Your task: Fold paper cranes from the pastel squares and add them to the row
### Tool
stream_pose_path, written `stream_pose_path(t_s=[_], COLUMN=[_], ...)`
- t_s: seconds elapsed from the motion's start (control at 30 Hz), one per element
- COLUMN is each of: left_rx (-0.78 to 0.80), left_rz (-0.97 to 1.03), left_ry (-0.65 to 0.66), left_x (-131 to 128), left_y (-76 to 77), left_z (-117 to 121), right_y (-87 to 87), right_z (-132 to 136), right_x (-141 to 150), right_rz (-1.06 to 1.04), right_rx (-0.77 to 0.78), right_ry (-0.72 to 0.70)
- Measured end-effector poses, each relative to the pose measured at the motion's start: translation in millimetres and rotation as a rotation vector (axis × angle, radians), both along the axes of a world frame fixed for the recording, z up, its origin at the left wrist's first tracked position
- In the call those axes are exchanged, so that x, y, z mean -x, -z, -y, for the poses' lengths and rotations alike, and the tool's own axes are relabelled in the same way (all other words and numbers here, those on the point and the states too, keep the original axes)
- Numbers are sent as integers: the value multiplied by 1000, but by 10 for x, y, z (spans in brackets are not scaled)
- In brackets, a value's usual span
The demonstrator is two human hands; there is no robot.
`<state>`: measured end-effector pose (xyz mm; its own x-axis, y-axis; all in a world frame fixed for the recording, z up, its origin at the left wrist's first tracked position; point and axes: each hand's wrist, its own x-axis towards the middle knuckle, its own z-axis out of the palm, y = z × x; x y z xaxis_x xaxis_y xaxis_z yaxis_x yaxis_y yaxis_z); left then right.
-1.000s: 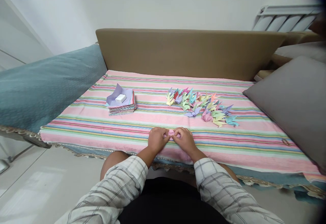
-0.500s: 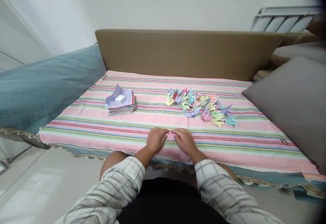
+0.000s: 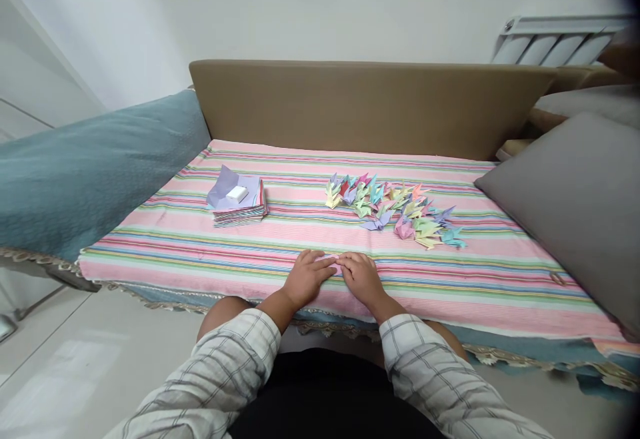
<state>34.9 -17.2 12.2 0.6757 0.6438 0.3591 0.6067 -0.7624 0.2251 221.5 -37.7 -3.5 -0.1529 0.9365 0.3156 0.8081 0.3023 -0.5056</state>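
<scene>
A small pink piece of paper (image 3: 331,257) lies flat on the striped cloth (image 3: 165,252), mostly covered by my fingers and hard to tell from the pink stripes. My left hand (image 3: 306,279) rests on its left side with fingers stretched and slightly spread. From the right, my right hand (image 3: 361,278) has its fingertips drawn together at the paper's edge. The two hands' fingertips nearly meet. Beyond my right hand sits a cluster of folded paper cranes (image 3: 379,219) in many colours.
At the left, a stack of coloured paper sheets (image 3: 240,216) carries a small white block (image 3: 237,194). A grey pillow (image 3: 575,206) leans at the right. Behind stands the brown backrest (image 3: 370,106); a blue-covered armrest (image 3: 110,159) bounds the left side.
My hands drew slightly apart along the paper, then the left fingers spread and came back toward the right hand. The cranes and paper stack stay put.
</scene>
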Motion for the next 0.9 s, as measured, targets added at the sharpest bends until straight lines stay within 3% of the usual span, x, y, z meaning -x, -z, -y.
stream_pose_path(t_s=[0.13,0.5,0.63,0.9], left_rx=[-26,32,37,10], left_rz=[-76,-55,-56,-21], left_ry=[59,-3,-3,-30], left_x=[51,47,47,130], left_y=[-38,-17,-11,48], left_z=[75,103,92,94], right_y=[23,49,70,95], right_z=[-3,155,258,265], right_x=[-4,-22,-5,0], right_rz=[-10,53,203,241], right_rx=[-9,-188,-163,-130], right_ry=[-3,-55,-140,-120])
